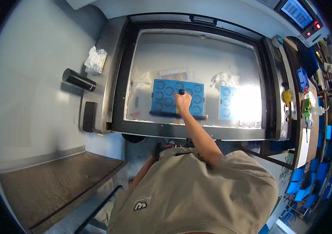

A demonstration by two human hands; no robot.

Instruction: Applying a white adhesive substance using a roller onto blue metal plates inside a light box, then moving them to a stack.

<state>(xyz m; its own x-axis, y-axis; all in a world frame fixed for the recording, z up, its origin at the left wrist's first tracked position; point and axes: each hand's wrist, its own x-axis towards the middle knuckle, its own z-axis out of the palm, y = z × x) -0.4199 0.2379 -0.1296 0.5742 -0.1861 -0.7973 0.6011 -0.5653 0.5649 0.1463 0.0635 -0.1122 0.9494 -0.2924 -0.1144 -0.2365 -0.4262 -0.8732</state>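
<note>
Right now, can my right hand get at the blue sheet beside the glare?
Probably yes: nothing visible stands between your right hand and that blue sheet, though the hand is closed around a black handle.

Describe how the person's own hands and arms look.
The right hand is bare, with no glove, and so is the right forearm. The visible stretch of the left forearm is bare too, but the left hand can't be made out. The khaki shirt bears a small black-and-white emblem.
</note>
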